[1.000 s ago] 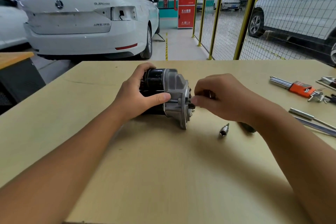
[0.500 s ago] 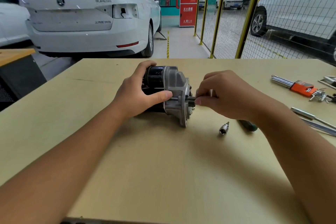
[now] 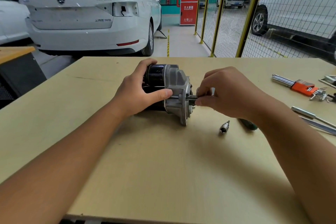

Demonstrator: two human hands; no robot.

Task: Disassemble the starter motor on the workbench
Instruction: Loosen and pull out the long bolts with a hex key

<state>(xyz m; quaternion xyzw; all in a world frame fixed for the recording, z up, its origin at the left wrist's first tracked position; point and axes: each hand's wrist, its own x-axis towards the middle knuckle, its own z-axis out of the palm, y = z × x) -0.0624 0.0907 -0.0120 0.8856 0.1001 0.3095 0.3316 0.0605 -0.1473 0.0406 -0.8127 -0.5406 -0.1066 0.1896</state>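
Observation:
The starter motor (image 3: 174, 85) lies on its side on the wooden workbench (image 3: 163, 169), black body to the left, silver nose housing to the right. My left hand (image 3: 140, 92) grips the black body, thumb lying along the silver housing. My right hand (image 3: 223, 94) is at the flange end, its fingertips pinching the small toothed pinion (image 3: 193, 98) that sticks out of the housing. A small silver part shows between its fingers; I cannot tell what it is.
A silver socket bit (image 3: 224, 127) lies on the bench just right of the motor. A green-handled tool (image 3: 247, 124) lies partly under my right wrist. An orange hex key set (image 3: 302, 87) and metal rods (image 3: 314, 117) lie at the right edge.
My right hand has shifted slightly at the pinion, fingers closing in on it. My left hand and the motor stay in place.

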